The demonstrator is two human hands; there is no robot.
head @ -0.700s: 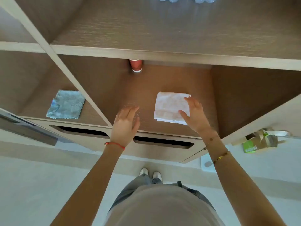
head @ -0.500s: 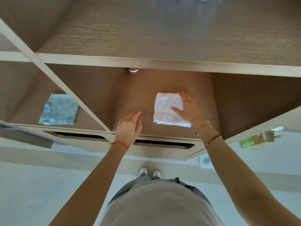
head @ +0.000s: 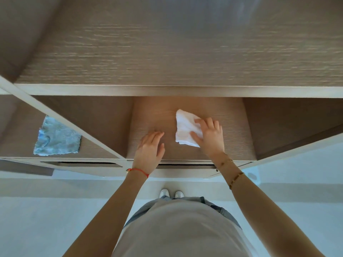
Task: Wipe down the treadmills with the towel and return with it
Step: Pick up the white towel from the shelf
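Left hand [head: 149, 151] rests flat, fingers relaxed, on the shelf [head: 148, 119] floor, holding nothing. Just beside it, right hand [head: 209, 136] pinches the white towel [head: 183, 127], thumb under, fingers on top; towel's long axis runs away from the wrist. Farther left, the neighbouring compartment holds a blue cloth [head: 57, 138], lying flat.

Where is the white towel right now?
In the head view, the white towel lies on the shelf of the middle cubby, right of centre, gripped by the right hand. The left hand is just beside it.
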